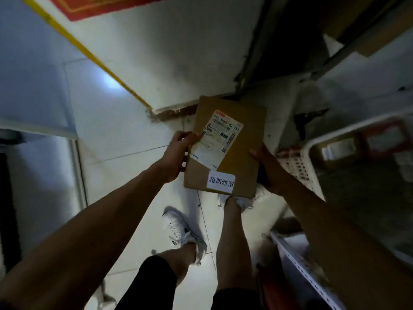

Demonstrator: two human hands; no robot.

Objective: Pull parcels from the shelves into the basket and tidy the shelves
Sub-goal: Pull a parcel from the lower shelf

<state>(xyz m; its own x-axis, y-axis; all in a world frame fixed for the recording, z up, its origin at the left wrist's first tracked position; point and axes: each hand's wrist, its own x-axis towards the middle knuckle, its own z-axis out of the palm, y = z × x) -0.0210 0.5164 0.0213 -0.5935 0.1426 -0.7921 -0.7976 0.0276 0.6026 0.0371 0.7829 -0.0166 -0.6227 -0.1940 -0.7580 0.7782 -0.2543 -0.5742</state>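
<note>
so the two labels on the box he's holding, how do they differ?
The shipping label is larger, sits near the middle of the cardboard box and carries barcodes and fine print; the left hand has its thumb on that label's edge. The small white sticker is a plain strip near the box's near edge, with only four large printed characters, untouched by either hand. Both are white and stuck flat on the same face.

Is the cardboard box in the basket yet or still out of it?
Out. Both the left hand and right hand hold the box above the floor, left of the white basket.
</note>
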